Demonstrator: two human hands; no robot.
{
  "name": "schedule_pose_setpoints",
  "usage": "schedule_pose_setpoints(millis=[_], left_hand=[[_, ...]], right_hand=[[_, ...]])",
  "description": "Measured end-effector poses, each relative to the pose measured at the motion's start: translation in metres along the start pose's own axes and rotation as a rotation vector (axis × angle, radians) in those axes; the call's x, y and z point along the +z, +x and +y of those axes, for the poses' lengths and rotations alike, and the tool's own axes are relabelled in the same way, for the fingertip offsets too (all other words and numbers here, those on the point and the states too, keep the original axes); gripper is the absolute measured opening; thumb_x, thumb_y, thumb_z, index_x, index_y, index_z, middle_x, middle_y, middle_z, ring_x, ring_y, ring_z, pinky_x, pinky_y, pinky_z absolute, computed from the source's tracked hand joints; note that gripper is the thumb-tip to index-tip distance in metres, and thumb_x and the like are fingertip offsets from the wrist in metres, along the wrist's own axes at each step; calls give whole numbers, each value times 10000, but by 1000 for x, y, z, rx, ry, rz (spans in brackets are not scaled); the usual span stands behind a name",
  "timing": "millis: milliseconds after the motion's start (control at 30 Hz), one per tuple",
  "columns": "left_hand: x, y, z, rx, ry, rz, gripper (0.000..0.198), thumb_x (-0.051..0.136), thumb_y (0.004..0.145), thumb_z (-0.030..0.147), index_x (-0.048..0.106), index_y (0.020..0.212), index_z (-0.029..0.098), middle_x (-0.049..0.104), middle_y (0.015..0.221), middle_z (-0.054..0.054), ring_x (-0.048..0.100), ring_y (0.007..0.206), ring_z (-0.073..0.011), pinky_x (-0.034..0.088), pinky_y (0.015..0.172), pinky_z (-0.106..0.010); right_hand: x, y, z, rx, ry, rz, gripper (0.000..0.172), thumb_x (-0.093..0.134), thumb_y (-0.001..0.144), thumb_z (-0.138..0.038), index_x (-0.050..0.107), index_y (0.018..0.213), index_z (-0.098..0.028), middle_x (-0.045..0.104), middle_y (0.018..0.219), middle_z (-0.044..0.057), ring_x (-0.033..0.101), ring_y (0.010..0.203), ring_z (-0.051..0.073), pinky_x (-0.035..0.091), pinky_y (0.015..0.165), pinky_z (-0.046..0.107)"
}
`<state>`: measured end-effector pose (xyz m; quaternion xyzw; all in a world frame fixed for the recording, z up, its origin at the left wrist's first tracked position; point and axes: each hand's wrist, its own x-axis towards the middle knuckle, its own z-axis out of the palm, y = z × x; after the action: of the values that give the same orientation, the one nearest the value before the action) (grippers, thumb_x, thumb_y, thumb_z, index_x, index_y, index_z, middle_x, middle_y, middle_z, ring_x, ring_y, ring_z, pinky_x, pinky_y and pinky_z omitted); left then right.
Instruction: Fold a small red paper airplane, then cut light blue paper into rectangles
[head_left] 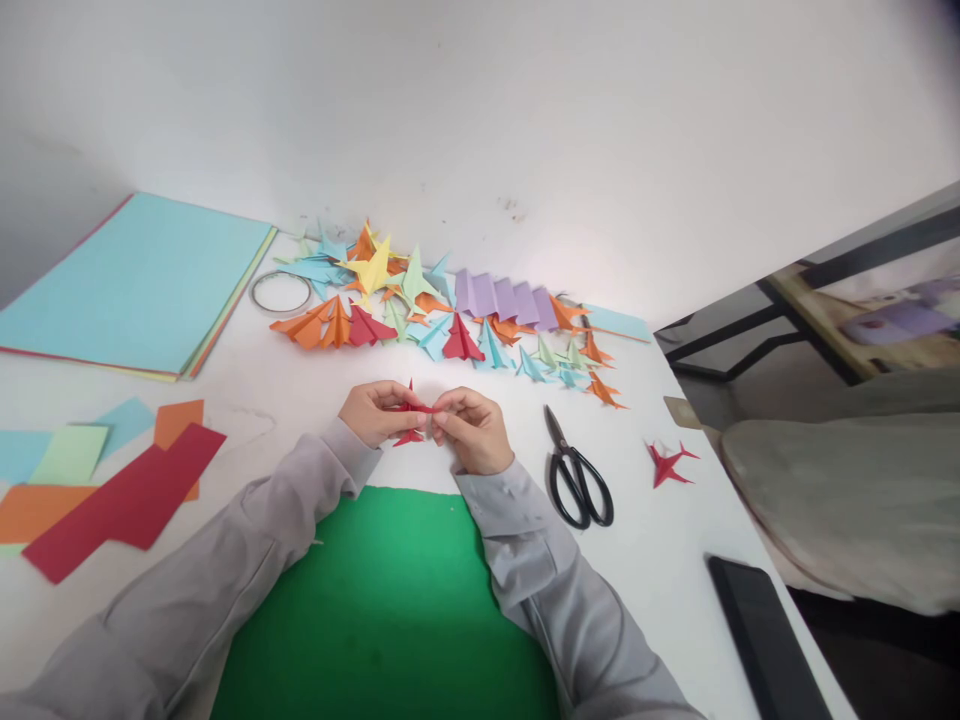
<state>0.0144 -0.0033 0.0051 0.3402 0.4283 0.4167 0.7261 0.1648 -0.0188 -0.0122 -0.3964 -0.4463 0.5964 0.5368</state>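
Between my two hands is a small red folded paper plane (409, 437), its pointed parts sticking out above and below my fingers. My left hand (375, 412) pinches it from the left, thumb and fingers closed on its body. From the right, my right hand (474, 428) pinches its narrow end between thumb and fingertips. The fingers cover much of the paper. Both hands are just beyond the top edge of a green sheet (390, 600). To the right lie black-handled scissors (576, 475), and farther right another red paper plane (667, 465).
Folded paper planes in several colours (375, 268) line the wall side of the white table (300, 640), beside purple pleated paper (506, 298) and a tape roll (280, 291). Coloured sheets (142, 280) and cut pieces (124, 500) lie left. A black phone (765, 635) is near the right edge.
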Motion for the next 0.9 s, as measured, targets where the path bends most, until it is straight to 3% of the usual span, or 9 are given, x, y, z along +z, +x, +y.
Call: schedule_pose_setpoints(millis=[633, 900], left_hand=[[-2, -1, 6, -120, -68, -106, 377, 847, 433, 249, 600, 671, 91, 662, 558, -34, 645, 501, -162, 549, 465, -262], [-7, 4, 4, -177, -71, -150, 421, 861, 374, 270, 609, 660, 91, 667, 552, -44, 646, 492, -172, 548, 460, -267]], right_hand=[[1, 1, 2, -24, -34, 39, 151, 754, 623, -250, 642, 694, -179, 609, 498, -36, 517, 386, 84, 423, 357, 195], [0, 1, 4, -45, -27, 26, 140, 759, 621, -220, 637, 673, -176, 613, 498, -37, 517, 384, 79, 416, 363, 189]])
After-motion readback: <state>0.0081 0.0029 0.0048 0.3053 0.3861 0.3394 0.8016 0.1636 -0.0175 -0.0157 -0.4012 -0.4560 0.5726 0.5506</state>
